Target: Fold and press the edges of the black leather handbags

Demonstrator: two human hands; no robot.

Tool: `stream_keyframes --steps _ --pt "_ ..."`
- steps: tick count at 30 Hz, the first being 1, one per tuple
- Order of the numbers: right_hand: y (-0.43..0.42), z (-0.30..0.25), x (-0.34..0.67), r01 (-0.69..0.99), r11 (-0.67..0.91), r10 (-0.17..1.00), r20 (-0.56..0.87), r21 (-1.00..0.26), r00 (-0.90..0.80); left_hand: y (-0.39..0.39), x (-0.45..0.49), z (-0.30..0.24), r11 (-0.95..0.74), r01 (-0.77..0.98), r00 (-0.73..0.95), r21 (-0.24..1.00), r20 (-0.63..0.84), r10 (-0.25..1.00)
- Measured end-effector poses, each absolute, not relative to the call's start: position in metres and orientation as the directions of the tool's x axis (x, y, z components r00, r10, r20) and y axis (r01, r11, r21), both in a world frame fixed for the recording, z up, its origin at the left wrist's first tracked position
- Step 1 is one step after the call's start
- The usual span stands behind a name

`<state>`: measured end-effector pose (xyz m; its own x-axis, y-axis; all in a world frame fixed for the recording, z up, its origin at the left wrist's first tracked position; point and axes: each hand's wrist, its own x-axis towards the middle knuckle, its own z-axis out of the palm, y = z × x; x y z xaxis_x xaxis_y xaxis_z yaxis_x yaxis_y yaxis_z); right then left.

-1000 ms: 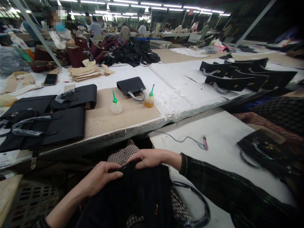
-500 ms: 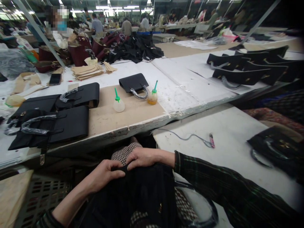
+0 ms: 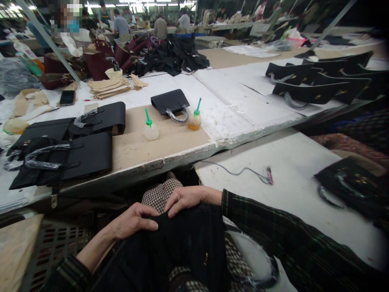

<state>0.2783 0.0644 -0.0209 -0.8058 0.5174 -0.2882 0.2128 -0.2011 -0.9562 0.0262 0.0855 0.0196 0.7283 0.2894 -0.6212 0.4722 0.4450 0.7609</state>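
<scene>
My left hand (image 3: 133,222) and right hand (image 3: 187,198) sit slightly further apart than half a second ago, both pinching the far edge of the black bag (image 3: 194,239) on checked cloth (image 3: 159,195) beside the tabletop (image 3: 296,162), handle (image 3: 274,271) out to my right, long axis unclear.

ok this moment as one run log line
left hand: holds black bag by edge | right hand: holds same edge | nearby: pink item on white table
</scene>
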Motion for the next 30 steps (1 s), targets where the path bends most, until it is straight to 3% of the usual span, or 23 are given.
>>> stream_keyframes --steps 3,7,12,20,30 --pt "0.064 -0.021 0.279 0.218 -0.176 0.519 -0.279 -0.960 -0.808 0.084 0.028 0.019 0.439 0.462 0.732 0.770 -0.611 0.302" --pt "0.062 -0.012 0.279 0.295 -0.031 0.542 -0.264 -0.955 -0.798 0.080 0.031 0.026 0.387 0.486 0.724 0.783 -0.609 0.323" --pt "0.060 -0.004 0.274 0.353 0.070 0.568 -0.253 -0.933 -0.783 0.076 0.034 0.033 0.169 0.558 0.721 0.812 -0.576 0.386" --pt "0.059 0.021 0.261 0.342 0.066 0.581 -0.242 -0.937 -0.777 0.079 0.044 0.044 -0.070 0.610 0.698 0.789 -0.493 0.519" --pt "0.047 0.036 0.260 0.448 0.035 0.661 -0.315 -0.893 -0.681 0.073 0.041 0.037 -0.113 0.686 0.617 0.719 -0.494 0.612"
